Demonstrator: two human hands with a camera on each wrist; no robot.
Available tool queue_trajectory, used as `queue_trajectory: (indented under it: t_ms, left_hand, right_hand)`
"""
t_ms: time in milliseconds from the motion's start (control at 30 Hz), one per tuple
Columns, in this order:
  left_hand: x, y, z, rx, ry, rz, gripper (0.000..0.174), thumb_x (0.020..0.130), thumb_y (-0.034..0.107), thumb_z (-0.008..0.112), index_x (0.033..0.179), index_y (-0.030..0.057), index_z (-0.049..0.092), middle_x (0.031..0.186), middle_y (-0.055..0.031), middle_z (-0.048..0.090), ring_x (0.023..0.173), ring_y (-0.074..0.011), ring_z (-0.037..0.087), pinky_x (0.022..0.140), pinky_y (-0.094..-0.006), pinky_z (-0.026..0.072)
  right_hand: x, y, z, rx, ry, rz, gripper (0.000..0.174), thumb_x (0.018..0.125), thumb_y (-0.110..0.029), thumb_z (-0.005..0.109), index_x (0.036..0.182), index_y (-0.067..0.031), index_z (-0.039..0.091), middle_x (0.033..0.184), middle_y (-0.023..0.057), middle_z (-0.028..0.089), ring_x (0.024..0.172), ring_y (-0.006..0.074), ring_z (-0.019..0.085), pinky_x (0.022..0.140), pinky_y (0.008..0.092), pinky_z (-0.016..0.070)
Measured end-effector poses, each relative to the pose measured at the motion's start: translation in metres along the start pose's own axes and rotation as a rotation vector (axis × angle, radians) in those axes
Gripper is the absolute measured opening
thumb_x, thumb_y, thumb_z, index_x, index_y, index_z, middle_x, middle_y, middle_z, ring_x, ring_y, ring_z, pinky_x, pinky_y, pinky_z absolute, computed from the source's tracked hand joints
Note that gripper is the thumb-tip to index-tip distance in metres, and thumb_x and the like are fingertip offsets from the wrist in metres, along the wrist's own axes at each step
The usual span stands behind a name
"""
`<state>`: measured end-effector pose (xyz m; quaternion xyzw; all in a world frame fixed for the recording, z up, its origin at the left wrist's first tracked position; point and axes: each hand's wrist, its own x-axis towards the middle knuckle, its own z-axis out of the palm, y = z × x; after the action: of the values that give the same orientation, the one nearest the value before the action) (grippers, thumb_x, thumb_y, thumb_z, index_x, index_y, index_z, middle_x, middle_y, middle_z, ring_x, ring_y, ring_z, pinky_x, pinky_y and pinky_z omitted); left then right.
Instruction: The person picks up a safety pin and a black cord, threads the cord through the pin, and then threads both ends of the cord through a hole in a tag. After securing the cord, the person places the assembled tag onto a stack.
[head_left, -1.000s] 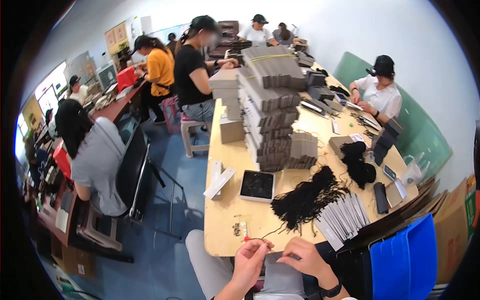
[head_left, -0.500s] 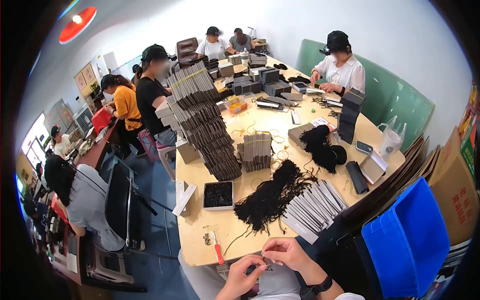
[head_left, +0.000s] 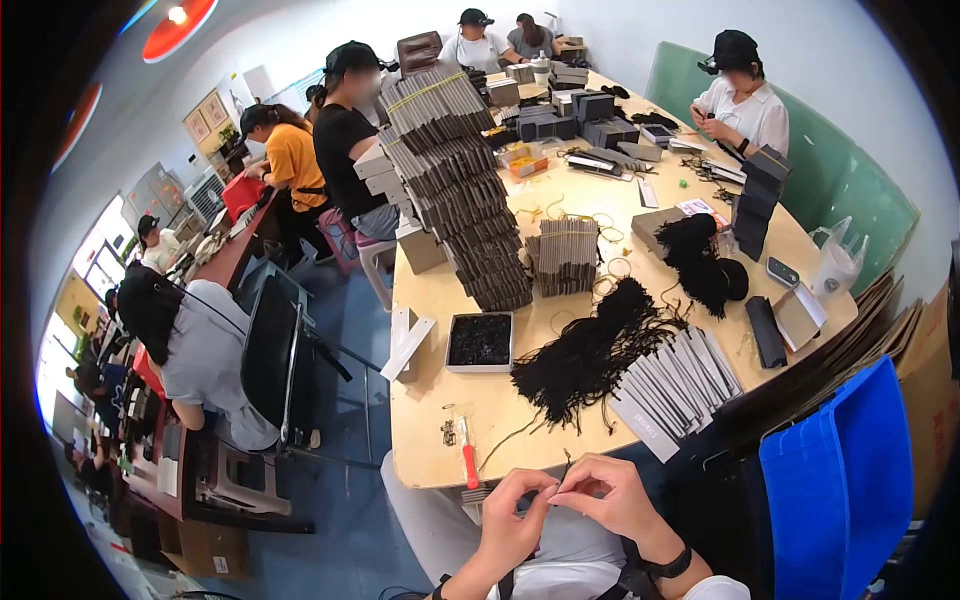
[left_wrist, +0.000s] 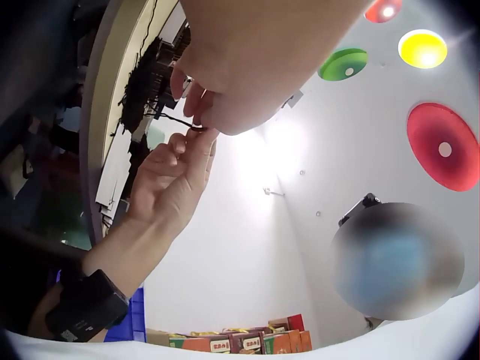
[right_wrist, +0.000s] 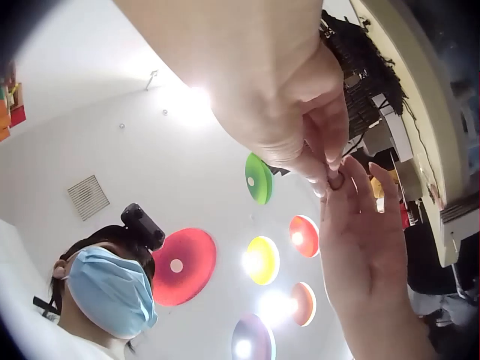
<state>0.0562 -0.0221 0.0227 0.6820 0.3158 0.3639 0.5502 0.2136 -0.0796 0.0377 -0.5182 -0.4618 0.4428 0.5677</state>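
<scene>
My left hand (head_left: 515, 522) and right hand (head_left: 617, 502) meet fingertip to fingertip above my lap, just off the table's near edge. Between them they pinch a thin dark cord (left_wrist: 177, 120), which the left wrist view shows running into the fingertips. A small bend of cord (right_wrist: 338, 181) shows at the fingertips in the right wrist view; its exact form is partly hidden. A red-handled tool (head_left: 469, 466) lies at the table edge beside small metal pieces (head_left: 448, 432). Beyond the hands are a heap of black cords (head_left: 585, 350) and fanned grey strips (head_left: 680, 385).
An open box of black pieces (head_left: 480, 342) sits left of the cords. Tall banded grey stacks (head_left: 455, 200) rise behind it. At the right stands a blue bin (head_left: 840, 480). Several people sit or stand around the tables.
From standing apart, my hands have come together at the fingertips. The left hand has moved off the red-handled tool's end of the table. The head view has shifted.
</scene>
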Motion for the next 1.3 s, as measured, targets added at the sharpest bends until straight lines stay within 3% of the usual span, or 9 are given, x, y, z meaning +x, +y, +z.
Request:
queue_trajectory:
  t_ms: [200,600,700,867,1100,1167,1200,1267,1300]
  left_hand:
    - [-0.002,0.002,0.000,-0.093,0.024,-0.020,0.011,0.086,-0.009,0.057,0.097,-0.0067,0.058,0.097,-0.0115,0.060,0.090,-0.0146,0.060,0.081,-0.0256,0.0481]
    - [0.005,0.001,-0.007,0.025,-0.204,-0.073,0.008,0.085,-0.007,0.060,0.093,-0.0051,0.060,0.092,-0.0077,0.059,0.083,-0.0110,0.057,0.072,-0.0232,0.0467]
    - [0.004,-0.003,-0.005,-0.040,-0.159,-0.081,0.006,0.089,-0.003,0.058,0.095,-0.0045,0.057,0.091,-0.0049,0.057,0.083,-0.0094,0.055,0.073,-0.0225,0.0452]
    - [0.006,-0.001,-0.012,-0.219,-0.240,-0.245,0.009,0.094,0.005,0.055,0.100,-0.0025,0.055,0.091,-0.0007,0.056,0.084,-0.0068,0.051,0.075,-0.0210,0.0419]
    - [0.010,0.004,-0.013,-0.157,-0.282,-0.316,0.010,0.094,0.005,0.054,0.099,-0.0035,0.055,0.091,-0.0003,0.055,0.085,-0.0054,0.050,0.075,-0.0211,0.0426]
    - [0.012,0.002,-0.011,-0.138,-0.277,-0.294,0.007,0.093,0.003,0.055,0.097,-0.0023,0.055,0.092,-0.0020,0.057,0.085,-0.0084,0.053,0.075,-0.0228,0.0439]
    - [0.014,0.002,-0.011,-0.139,-0.274,-0.297,0.007,0.093,0.003,0.055,0.097,-0.0023,0.055,0.092,-0.0020,0.057,0.085,-0.0084,0.053,0.075,-0.0228,0.0439]
    - [0.020,0.003,-0.011,0.101,-0.285,-0.009,0.005,0.090,0.000,0.056,0.095,-0.0006,0.054,0.096,-0.0054,0.058,0.086,-0.0134,0.056,0.076,-0.0248,0.0450]
    - [0.023,0.007,-0.011,0.100,-0.284,-0.011,0.005,0.090,0.000,0.056,0.095,-0.0006,0.054,0.096,-0.0054,0.058,0.086,-0.0134,0.056,0.076,-0.0248,0.0450]
  right_hand:
    - [0.006,-0.003,0.000,-0.111,0.063,-0.112,0.015,0.075,-0.008,0.077,0.078,-0.0016,0.064,0.073,0.0013,0.061,0.062,0.0055,0.056,0.054,0.0188,0.0441]
    - [0.007,0.003,-0.016,0.036,-0.197,0.202,0.024,0.075,-0.010,0.078,0.084,-0.0019,0.057,0.075,0.0011,0.061,0.066,0.0054,0.056,0.059,0.0207,0.0460]
    - [0.003,0.002,-0.013,-0.076,-0.131,0.091,0.021,0.077,-0.008,0.076,0.086,-0.0011,0.058,0.077,0.0024,0.063,0.066,0.0067,0.059,0.058,0.0216,0.0487]
    - [0.005,0.002,-0.019,0.155,-0.152,0.107,0.012,0.084,0.001,0.066,0.095,0.0038,0.061,0.080,0.0091,0.065,0.069,0.0133,0.066,0.053,0.0222,0.0519]
    - [0.017,-0.001,-0.025,-0.125,-0.245,-0.032,0.007,0.084,-0.004,0.066,0.090,-0.0009,0.064,0.079,0.0051,0.063,0.062,0.0102,0.059,0.051,0.0218,0.0455]
    - [0.020,0.000,-0.026,-0.254,-0.220,-0.239,0.008,0.083,-0.004,0.067,0.091,-0.0027,0.065,0.083,0.0038,0.058,0.065,0.0102,0.054,0.055,0.0222,0.0424]
    - [0.021,-0.001,-0.026,-0.253,-0.223,-0.238,0.008,0.083,-0.004,0.067,0.091,-0.0027,0.065,0.083,0.0038,0.058,0.065,0.0102,0.054,0.055,0.0222,0.0424]
    - [0.021,-0.004,-0.028,-0.269,-0.276,-0.152,0.007,0.083,-0.005,0.067,0.089,-0.0035,0.064,0.086,0.0030,0.053,0.068,0.0105,0.051,0.060,0.0230,0.0413]
    - [0.021,-0.005,-0.029,-0.269,-0.277,-0.151,0.007,0.083,-0.005,0.067,0.089,-0.0035,0.064,0.086,0.0030,0.053,0.068,0.0105,0.051,0.060,0.0230,0.0413]
